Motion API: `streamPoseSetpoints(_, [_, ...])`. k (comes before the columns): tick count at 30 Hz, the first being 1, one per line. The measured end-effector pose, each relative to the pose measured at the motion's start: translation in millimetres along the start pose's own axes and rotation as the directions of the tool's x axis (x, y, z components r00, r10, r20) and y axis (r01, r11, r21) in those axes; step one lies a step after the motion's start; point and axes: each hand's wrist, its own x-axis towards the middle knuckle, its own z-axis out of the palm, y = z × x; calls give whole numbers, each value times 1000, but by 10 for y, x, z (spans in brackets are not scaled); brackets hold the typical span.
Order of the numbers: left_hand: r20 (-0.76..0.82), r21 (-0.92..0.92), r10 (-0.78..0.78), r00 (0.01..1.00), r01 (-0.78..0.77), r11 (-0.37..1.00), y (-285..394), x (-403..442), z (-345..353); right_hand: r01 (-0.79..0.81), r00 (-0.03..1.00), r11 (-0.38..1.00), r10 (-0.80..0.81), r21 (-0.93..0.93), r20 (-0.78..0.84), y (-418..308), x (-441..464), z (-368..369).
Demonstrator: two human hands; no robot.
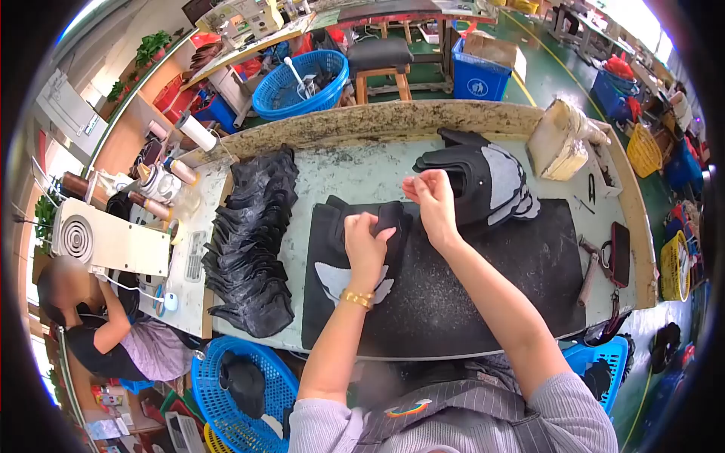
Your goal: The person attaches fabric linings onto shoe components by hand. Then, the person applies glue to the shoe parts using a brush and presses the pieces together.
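Observation:
My left hand [365, 240] is closed on the upper edge of a black piece with a grey patch [336, 279], which lies on a black mat [468, 287]. Raised to the right of it, my right hand [432, 195] has its thumb and fingertips pressed together; anything between them is too small to make out. Just behind my right hand sits a stack of black pieces with grey panels [502, 177]. A long row of overlapping black pieces [253, 241] lies on the table's left part.
A wrapped block [560, 142] stands at the back right, near a phone [619, 253] and a hammer-like tool [587, 281]. A raised rim [340, 124] bounds the table. Blue baskets [226, 355] flank me. Another person [113, 325] sits at a machine on the left.

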Motion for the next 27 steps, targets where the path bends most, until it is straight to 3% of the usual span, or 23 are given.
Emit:
streamPoseSetpoints(2, [-95,70,185,978,-179,981,4,-10,173,11,1000,1000,-11,-8,2,-23,67,-174])
streamPoseSetpoints(3, [-72,79,178,981,-173,982,-49,-254,-45,-70,997,997,68,-40,-39,-22,-202,-67])
streamPoseSetpoints(6, [-211,82,279,937,-267,960,-33,-80,0,-62,998,996,60,-63,-30,-8,-89,-78])
streamPoseSetpoints(9, [37,-301,-79,996,87,950,-132,26,-4,-149,988,985,145,-90,-51,145,-126,-27])
streamPoseSetpoints(13, [0,-395,-145,989,134,909,-107,0,-151,-121,991,989,116,-80,-67,239,-189,126])
streamPoseSetpoints(14, [63,-472,-177,982,186,862,-116,-8,-268,-91,995,995,89,-48,-45,245,-211,153])
streamPoseSetpoints(17, [281,-763,-46,959,253,596,-136,-129,-439,-78,996,996,80,-48,26,221,-300,249])
streamPoseSetpoints(19, [241,-759,12,970,181,626,-179,-201,-445,-79,992,997,78,5,96,298,-231,281])
streamPoseSetpoints(20, [191,-560,28,981,86,824,-176,-226,-497,-87,993,996,87,-6,81,296,-222,286])
streamPoseSetpoints(21, [-35,-283,258,966,-257,924,-204,-213,-490,-57,996,998,58,-10,72,271,-202,286])
streamPoseSetpoints(24, [-19,-166,423,906,-420,892,-168,-218,-457,1,997,1000,2,-30,82,158,-159,233])
streamPoseSetpoints(27, [32,-103,485,874,-479,872,-91,-206,-404,-137,932,985,165,-108,324,75,-74,141])
